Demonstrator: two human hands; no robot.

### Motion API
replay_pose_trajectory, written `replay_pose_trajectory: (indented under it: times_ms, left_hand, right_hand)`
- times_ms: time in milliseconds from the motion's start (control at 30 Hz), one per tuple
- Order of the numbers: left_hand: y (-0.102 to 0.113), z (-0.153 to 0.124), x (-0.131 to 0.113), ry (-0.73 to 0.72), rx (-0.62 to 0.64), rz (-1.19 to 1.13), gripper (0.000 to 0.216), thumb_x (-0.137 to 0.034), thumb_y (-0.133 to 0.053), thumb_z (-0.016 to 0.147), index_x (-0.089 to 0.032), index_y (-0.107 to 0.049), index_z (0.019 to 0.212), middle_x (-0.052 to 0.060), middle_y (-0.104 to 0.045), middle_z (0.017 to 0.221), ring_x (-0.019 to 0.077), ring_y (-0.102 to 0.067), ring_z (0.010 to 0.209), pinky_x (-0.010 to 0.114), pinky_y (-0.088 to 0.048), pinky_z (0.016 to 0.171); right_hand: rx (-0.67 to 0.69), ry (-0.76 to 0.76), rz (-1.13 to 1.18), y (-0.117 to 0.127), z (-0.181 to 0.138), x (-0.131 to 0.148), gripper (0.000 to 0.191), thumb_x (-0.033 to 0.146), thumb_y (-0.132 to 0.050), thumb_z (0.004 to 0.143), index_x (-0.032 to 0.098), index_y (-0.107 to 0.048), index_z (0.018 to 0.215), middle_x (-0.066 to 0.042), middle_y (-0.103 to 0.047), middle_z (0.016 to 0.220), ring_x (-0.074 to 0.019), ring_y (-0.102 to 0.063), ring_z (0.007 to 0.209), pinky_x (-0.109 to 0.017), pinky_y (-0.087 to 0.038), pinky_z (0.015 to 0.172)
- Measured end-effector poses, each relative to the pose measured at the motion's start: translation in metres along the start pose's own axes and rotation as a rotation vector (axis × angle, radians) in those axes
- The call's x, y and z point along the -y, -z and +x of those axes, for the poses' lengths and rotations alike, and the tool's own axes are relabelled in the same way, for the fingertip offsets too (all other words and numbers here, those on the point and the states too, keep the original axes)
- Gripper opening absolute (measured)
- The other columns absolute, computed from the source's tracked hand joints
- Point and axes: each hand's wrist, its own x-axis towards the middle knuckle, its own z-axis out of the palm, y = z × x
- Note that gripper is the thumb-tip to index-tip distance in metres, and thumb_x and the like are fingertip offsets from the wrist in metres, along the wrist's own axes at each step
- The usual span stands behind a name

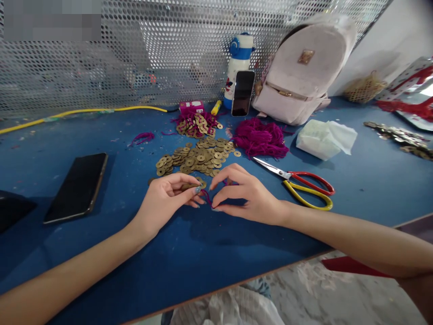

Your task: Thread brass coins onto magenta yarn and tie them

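My left hand [169, 196] is closed in a pinch on a brass-coloured coin, mostly covered by the fingers. A short purple cord [206, 197] runs from this pinch across to my right hand [240, 194], whose thumb and fingertips close on its other end. Just beyond the hands lies a loose pile of brass coins with holes [199, 156]. Behind it is a heap of coins tied with purple cord [198, 125]. A bundle of cut purple cords [260, 137] rests to the right. Scissors [287, 174] with red and yellow handles lie by my right hand.
A dark phone [77, 187] lies on the blue table [162, 271] at left. Along the back stand a bottle [235, 65], an upright phone [243, 92] and a pale backpack [304, 67]. A tissue pack [320, 139] and more coins [401, 137] are at right.
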Motion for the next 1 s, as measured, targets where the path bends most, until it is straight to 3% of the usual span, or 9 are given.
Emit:
replay_pose_trajectory:
  times_ms: [233,533,733,867,1000]
  left_hand:
    - [0.0,-0.002,0.002,-0.026,-0.015,-0.056,0.021,-0.027,-0.079,0.073,-0.015,-0.069,0.086,0.004,-0.075,0.073,0.019,-0.074,0.063,0.026,-0.061,0.059]
    - [-0.005,-0.014,-0.001,-0.021,0.126,-0.132,0.005,-0.015,-0.075,0.078,-0.017,-0.071,0.081,-0.002,-0.075,0.067,0.0143,-0.072,0.062,0.02,-0.058,0.056]
    - [-0.005,-0.015,-0.003,-0.034,0.105,-0.123,0.007,-0.012,-0.075,0.076,-0.017,-0.071,0.078,-0.003,-0.074,0.067,0.0125,-0.072,0.061,0.018,-0.058,0.056]
    - [-0.006,-0.012,-0.003,-0.057,0.111,-0.108,0.01,-0.012,-0.078,0.071,-0.016,-0.069,0.072,-0.001,-0.072,0.061,0.0136,-0.07,0.055,0.019,-0.057,0.051]
    - [-0.008,-0.016,-0.007,-0.063,0.227,-0.105,0.01,-0.012,-0.078,0.069,-0.016,-0.069,0.069,0.001,-0.072,0.059,0.0146,-0.07,0.052,0.021,-0.057,0.05]
  right_hand:
    - [0.069,-0.039,-0.028,-0.002,-0.002,-0.001,0.012,0.027,-0.063,0.091,0.024,-0.073,0.088,-0.008,-0.064,0.109,-0.0203,-0.056,0.101,-0.037,-0.05,0.088]
    - [0.105,-0.019,0.134,-0.007,-0.001,-0.006,0.008,0.019,-0.063,0.091,0.018,-0.069,0.086,-0.004,-0.075,0.088,-0.0169,-0.061,0.085,-0.032,-0.053,0.08]
    - [0.079,0.038,0.003,0.001,0.002,-0.01,0.015,0.024,-0.059,0.094,0.02,-0.073,0.09,-0.004,-0.076,0.091,-0.0186,-0.061,0.087,-0.034,-0.053,0.08]
    - [0.073,-0.064,-0.168,0.015,0.005,-0.02,0.022,0.027,-0.053,0.095,0.021,-0.074,0.098,-0.007,-0.074,0.102,-0.0223,-0.062,0.095,-0.039,-0.053,0.085]
    - [0.026,-0.213,-0.265,0.029,0.005,-0.04,0.025,0.026,-0.05,0.096,0.02,-0.073,0.103,-0.007,-0.073,0.108,-0.0241,-0.06,0.102,-0.042,-0.051,0.089]
